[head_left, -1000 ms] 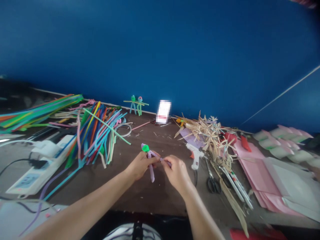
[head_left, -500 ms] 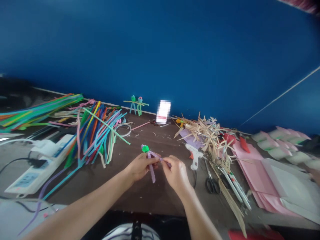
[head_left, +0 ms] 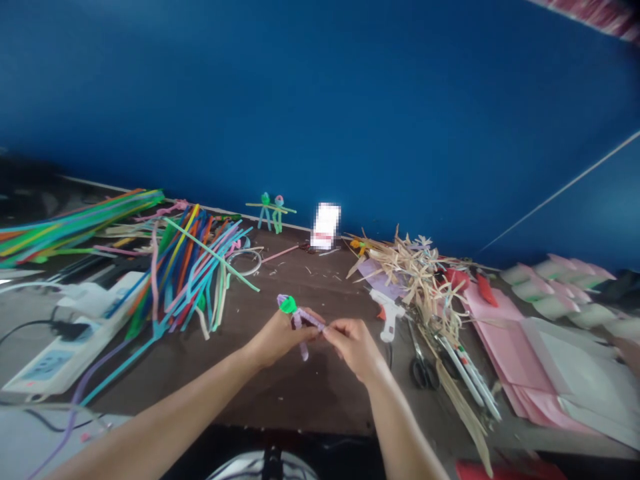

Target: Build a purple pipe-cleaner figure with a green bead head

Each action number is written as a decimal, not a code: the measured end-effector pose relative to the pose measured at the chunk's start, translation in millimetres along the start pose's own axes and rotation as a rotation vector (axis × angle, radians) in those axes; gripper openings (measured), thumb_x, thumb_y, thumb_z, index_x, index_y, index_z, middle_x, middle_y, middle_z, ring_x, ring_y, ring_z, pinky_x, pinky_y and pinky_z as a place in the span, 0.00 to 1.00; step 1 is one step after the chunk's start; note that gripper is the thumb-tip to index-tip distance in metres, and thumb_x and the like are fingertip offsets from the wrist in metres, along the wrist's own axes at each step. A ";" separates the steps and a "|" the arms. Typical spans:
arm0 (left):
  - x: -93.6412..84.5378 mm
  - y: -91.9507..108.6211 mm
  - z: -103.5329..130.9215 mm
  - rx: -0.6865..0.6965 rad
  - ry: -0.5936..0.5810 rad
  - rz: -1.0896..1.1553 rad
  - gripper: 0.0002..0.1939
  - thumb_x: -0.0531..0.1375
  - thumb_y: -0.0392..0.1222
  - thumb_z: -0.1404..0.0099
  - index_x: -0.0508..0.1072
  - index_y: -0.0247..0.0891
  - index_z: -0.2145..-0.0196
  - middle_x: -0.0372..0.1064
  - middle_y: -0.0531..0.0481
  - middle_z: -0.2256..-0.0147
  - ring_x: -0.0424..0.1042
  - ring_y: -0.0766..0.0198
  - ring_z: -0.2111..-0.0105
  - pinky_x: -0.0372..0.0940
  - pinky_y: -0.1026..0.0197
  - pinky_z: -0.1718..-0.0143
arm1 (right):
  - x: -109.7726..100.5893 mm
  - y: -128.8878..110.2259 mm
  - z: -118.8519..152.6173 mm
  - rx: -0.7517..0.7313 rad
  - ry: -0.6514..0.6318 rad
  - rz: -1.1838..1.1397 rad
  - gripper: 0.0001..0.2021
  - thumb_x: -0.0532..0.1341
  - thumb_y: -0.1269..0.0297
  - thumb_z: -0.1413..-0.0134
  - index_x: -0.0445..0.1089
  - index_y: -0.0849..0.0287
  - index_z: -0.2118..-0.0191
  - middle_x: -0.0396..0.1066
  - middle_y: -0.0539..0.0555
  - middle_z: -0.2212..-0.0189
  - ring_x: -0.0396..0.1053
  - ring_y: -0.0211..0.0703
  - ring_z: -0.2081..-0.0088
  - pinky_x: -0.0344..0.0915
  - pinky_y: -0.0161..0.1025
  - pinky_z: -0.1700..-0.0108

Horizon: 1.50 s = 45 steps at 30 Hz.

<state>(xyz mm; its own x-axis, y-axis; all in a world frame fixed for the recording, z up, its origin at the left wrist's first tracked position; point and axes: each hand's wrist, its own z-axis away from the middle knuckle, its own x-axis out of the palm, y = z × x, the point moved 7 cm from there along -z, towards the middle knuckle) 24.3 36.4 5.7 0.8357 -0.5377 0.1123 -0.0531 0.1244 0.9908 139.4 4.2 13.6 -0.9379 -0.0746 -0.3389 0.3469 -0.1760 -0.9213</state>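
Observation:
Between my hands is a small pipe cleaner figure [head_left: 289, 305], with a bright green band near its top and purple limbs. My left hand [head_left: 279, 337] is closed around its middle, fingers and thumb pressed together. One purple limb hangs down below that hand. Another limb stretches to the right, and my right hand [head_left: 356, 343] pinches its end between thumb and fingers. The two hands almost touch, just above the dark table [head_left: 295, 407]. Part of the figure is hidden behind my left fingers.
Several colourful pipe cleaners [head_left: 200, 267] lie left, near a power strip [head_left: 65, 363]. Two finished figures [head_left: 273, 212] stand by the blue wall, beside a blurred bright screen [head_left: 326, 227]. To the right are a glue gun [head_left: 387, 313], scissors [head_left: 424, 370], dried strips [head_left: 420, 273] and pink sheets [head_left: 520, 353].
The right-hand limb looks twisted and thinner now. My right hand has turned slightly and shifted a little, still pinching the limb. The figure's top has moved slightly left and down.

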 end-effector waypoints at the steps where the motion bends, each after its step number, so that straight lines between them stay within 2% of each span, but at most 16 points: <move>1: 0.4 0.9 0.4 0.007 -0.007 0.000 0.06 0.59 0.36 0.49 0.71 0.34 0.70 0.67 0.52 0.76 0.66 0.66 0.73 0.61 0.66 0.71 | 0.2 -0.7 0.5 0.004 -0.003 -0.004 0.13 0.55 0.61 0.53 0.68 0.62 0.80 0.52 0.43 0.90 0.48 0.30 0.86 0.42 0.30 0.83; 6: 1.3 1.6 2.1 0.031 -0.014 0.015 0.06 0.59 0.38 0.47 0.69 0.33 0.70 0.63 0.54 0.78 0.63 0.68 0.76 0.60 0.67 0.74 | 1.7 -7.5 3.3 -0.013 -0.001 0.005 0.14 0.55 0.61 0.52 0.65 0.62 0.83 0.51 0.43 0.90 0.46 0.29 0.86 0.42 0.30 0.83; 15: 4.3 -0.6 4.2 0.060 0.032 0.146 0.08 0.59 0.41 0.46 0.68 0.33 0.71 0.61 0.55 0.79 0.63 0.70 0.79 0.61 0.67 0.77 | 2.6 -22.1 12.7 -0.132 0.133 0.061 0.14 0.55 0.60 0.52 0.66 0.64 0.80 0.52 0.44 0.87 0.48 0.30 0.83 0.45 0.28 0.81; 23: 5.9 -7.3 6.0 0.025 0.087 0.265 0.06 0.58 0.39 0.45 0.67 0.33 0.70 0.63 0.54 0.79 0.64 0.70 0.80 0.62 0.68 0.80 | 5.1 -24.6 16.4 -0.229 0.246 0.206 0.14 0.53 0.61 0.49 0.66 0.63 0.79 0.59 0.47 0.85 0.54 0.32 0.81 0.50 0.28 0.78; 26: 4.3 -11.7 5.6 -0.016 0.155 0.319 0.07 0.60 0.37 0.48 0.68 0.32 0.71 0.64 0.53 0.80 0.66 0.69 0.80 0.62 0.67 0.80 | 7.7 -24.0 16.5 -0.249 0.258 0.263 0.13 0.53 0.62 0.49 0.68 0.62 0.77 0.64 0.49 0.82 0.58 0.34 0.79 0.53 0.29 0.76; 31: -0.9 -22.5 3.7 -0.073 0.271 0.417 0.07 0.61 0.35 0.51 0.69 0.31 0.72 0.67 0.53 0.79 0.67 0.68 0.79 0.64 0.66 0.77 | 9.8 -17.3 13.0 -0.256 0.238 0.275 0.13 0.53 0.62 0.48 0.70 0.62 0.76 0.66 0.51 0.81 0.59 0.35 0.78 0.55 0.29 0.74; 33: -1.3 -28.4 1.6 -0.107 0.243 0.445 0.08 0.62 0.36 0.51 0.70 0.30 0.71 0.68 0.51 0.78 0.69 0.67 0.76 0.64 0.65 0.73 | 9.5 -8.9 9.0 -0.231 0.212 0.239 0.13 0.53 0.61 0.49 0.70 0.63 0.75 0.65 0.50 0.82 0.58 0.34 0.79 0.53 0.29 0.76; 38: 4.4 -36.0 0.2 -0.156 0.085 0.506 0.15 0.64 0.34 0.53 0.72 0.30 0.65 0.71 0.47 0.70 0.69 0.64 0.69 0.64 0.64 0.67 | 7.8 12.0 0.3 -0.142 0.158 0.122 0.15 0.52 0.60 0.48 0.67 0.64 0.77 0.56 0.45 0.86 0.51 0.30 0.83 0.47 0.28 0.81; 41: 3.6 -39.6 1.0 -0.154 0.128 0.476 0.14 0.64 0.35 0.53 0.72 0.31 0.66 0.71 0.47 0.71 0.69 0.63 0.70 0.64 0.64 0.68 | 10.4 13.0 0.1 -0.128 0.127 0.079 0.13 0.53 0.62 0.49 0.67 0.64 0.77 0.57 0.45 0.86 0.51 0.30 0.82 0.48 0.28 0.81; 43: 1.1 -43.3 -0.4 -0.152 0.174 0.460 0.11 0.64 0.37 0.52 0.71 0.31 0.69 0.71 0.48 0.73 0.70 0.64 0.71 0.64 0.64 0.69 | 12.7 10.6 1.6 -0.136 0.116 0.055 0.12 0.53 0.63 0.50 0.69 0.64 0.76 0.60 0.47 0.84 0.55 0.31 0.80 0.51 0.28 0.78; 45: -1.3 -47.1 -4.3 -0.161 0.172 0.465 0.10 0.64 0.38 0.52 0.71 0.31 0.72 0.70 0.49 0.75 0.69 0.65 0.73 0.64 0.64 0.70 | 16.0 10.0 2.9 -0.142 0.094 0.018 0.10 0.54 0.65 0.52 0.69 0.64 0.74 0.62 0.47 0.82 0.57 0.32 0.79 0.54 0.28 0.76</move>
<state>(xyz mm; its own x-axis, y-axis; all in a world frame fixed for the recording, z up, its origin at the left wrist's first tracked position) 28.1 34.8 -41.4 0.8220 -0.2521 0.5107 -0.3669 0.4513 0.8134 127.8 -1.6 -0.5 -0.9305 0.0171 -0.3658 0.3651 -0.0343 -0.9303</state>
